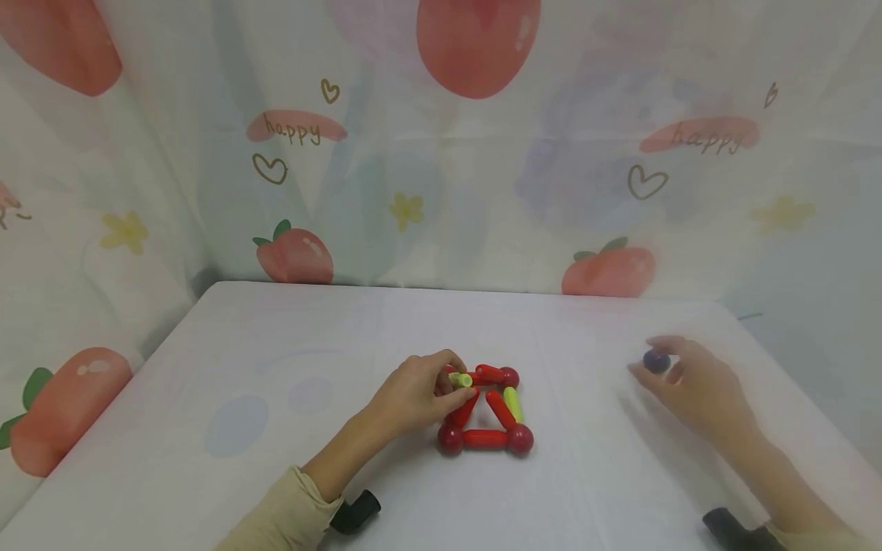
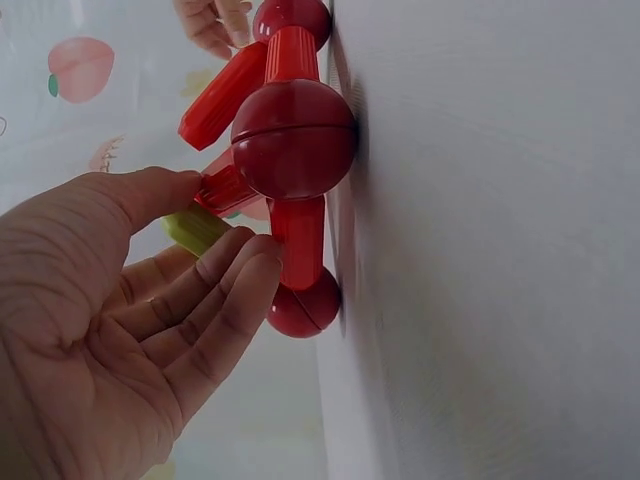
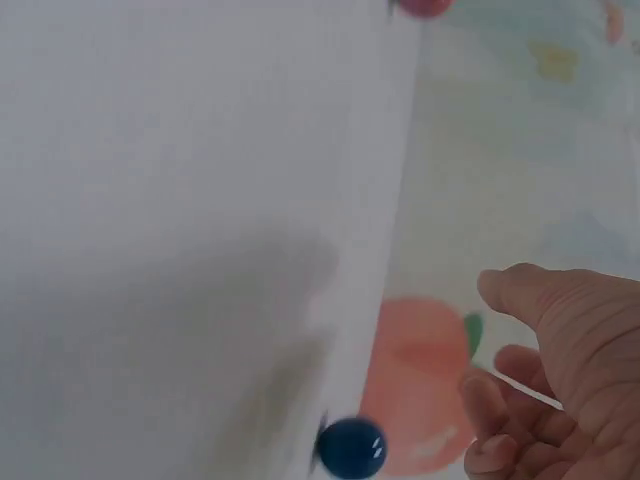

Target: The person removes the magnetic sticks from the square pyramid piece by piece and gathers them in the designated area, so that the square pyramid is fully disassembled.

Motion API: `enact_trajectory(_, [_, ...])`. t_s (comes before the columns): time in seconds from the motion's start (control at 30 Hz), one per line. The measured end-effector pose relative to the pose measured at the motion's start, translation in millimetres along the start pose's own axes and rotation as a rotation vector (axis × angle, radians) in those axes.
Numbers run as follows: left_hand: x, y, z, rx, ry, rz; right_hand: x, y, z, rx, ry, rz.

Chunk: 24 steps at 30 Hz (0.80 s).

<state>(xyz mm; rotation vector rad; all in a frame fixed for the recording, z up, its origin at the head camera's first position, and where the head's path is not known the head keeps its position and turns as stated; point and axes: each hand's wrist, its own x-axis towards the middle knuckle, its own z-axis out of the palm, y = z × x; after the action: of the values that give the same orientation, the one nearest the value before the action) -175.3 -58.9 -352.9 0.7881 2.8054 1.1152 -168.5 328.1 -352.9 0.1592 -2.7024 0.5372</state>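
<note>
A magnetic building frame stands on the table, made of red balls (image 1: 520, 439) joined by red rods (image 1: 485, 438) and a yellow-green rod (image 1: 513, 404). More red rods (image 1: 499, 409) lean inward from its corners. At its left side my left hand (image 1: 416, 390) pinches another yellow-green rod (image 2: 195, 230); the thumb tip also touches a leaning red rod (image 2: 228, 188). The frame's far left corner is mostly hidden behind the fingers. Off to the right, my right hand (image 1: 710, 390) hovers with parted fingers above a dark blue ball (image 3: 352, 447). In the right wrist view that ball lies on the table, apart from the hand.
A white-covered table (image 1: 586, 490) carries the frame. Behind and left hangs a curtain (image 1: 475, 176) printed with fruit, hearts and the word happy. Black devices (image 1: 355, 513) are worn at both wrists.
</note>
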Motion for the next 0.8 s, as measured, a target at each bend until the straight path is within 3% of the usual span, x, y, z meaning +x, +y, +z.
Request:
enact_trajectory(0.03, [-0.1,-0.1,-0.1,-0.004,0.004,0.002,-3.1,-10.1,2.3,0.005,0.035,-0.059])
enact_trajectory(0.13, [-0.2,-0.3,-0.2,-0.022,0.014,-0.004,-12.7,-44.0,7.6,0.055,0.015,-0.159])
enact_trajectory(0.37, [1.4,-3.8,-1.0,-0.089,0.033,-0.02,-28.9,-101.5,25.9,0.212,-0.25,-0.214])
enact_trajectory(0.53, [3.8,-10.9,-6.3,-0.127,0.027,-0.004,-31.7,-117.1,35.5,0.313,-0.395,-0.247])
enact_trajectory(0.67, [6.0,-18.4,-13.9,-0.136,0.031,0.013,-30.4,-121.4,38.8,0.332,-0.463,-0.236])
enact_trajectory(0.8, [7.3,-27.3,-21.8,-0.1,0.026,-0.013,-27.6,-121.1,41.0,0.361,-0.519,-0.225])
